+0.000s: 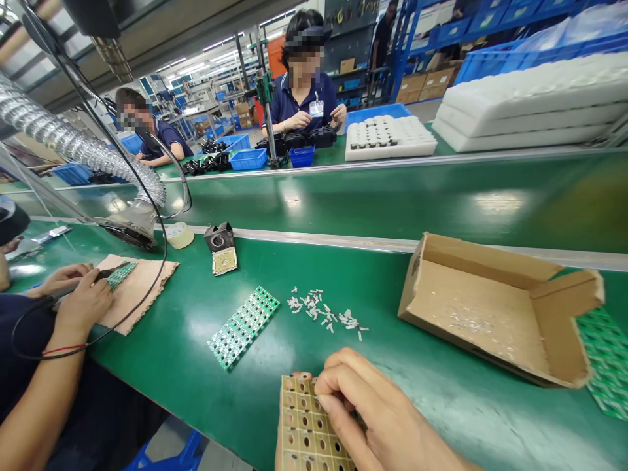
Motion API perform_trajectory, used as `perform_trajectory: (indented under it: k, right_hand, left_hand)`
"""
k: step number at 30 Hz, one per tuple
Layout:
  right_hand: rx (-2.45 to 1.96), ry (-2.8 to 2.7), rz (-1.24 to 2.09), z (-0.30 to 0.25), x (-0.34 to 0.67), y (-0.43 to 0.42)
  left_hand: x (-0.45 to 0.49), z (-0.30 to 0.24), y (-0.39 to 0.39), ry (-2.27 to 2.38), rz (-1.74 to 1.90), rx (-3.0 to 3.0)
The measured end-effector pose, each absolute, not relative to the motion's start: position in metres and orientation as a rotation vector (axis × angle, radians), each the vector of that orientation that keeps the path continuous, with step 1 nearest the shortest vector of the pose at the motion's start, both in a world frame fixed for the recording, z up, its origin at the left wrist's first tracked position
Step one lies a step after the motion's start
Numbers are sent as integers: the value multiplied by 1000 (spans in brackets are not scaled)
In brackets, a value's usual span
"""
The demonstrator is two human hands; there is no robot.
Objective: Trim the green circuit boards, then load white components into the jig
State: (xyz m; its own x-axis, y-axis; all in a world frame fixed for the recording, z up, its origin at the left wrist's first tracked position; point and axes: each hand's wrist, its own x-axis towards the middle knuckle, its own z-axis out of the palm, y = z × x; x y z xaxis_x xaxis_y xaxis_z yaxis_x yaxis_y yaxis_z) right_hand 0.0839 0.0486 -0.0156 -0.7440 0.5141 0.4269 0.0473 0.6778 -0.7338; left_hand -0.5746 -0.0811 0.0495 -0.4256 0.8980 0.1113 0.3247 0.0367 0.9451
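Note:
A tan circuit board panel [305,422] with rows of round holes is held up at the bottom of the view. My left hand [279,451] grips it from behind; only slivers of its fingers show along the left and top edges. Over the panel's upper right part, my right hand [373,412] has thumb and forefinger pinched together; whatever is between them is too small or hidden to name. Beyond my hands lies a loose pile of small clear-and-silver parts [324,311]. Left of that pile, a green circuit board panel [244,327] rests on the table.
An open cardboard box [485,307] holding small clear parts stands at right, beside more green panels [606,360]. A solder-tip cleaner [223,248] and tape roll [179,235] sit farther back. At left, a co-worker's hands [86,294] work on a board below an extraction hose [88,137].

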Motion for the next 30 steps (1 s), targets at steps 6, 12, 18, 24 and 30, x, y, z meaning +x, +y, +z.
perform_trajectory:
  k: [6,12,18,24,30]
  right_hand:
    - [-444,-2215,1010,-16,84,49]
    - [-447,-2200,1037,-18,81,49]
    - [-446,-2233,1005,-16,84,50]
    - [-451,-2236,1010,-16,82,49]
    - [-446,-2230,997,-16,82,49]
  left_hand:
    - [-509,58,-71,1729,1529,1199]
    - [-412,48,-66,1599,1667,1099]
    - [-370,85,-47,1487,1469,965]
    - [-353,72,-60,1487,1345,864]
    - [-373,40,-85,1591,1502,895]
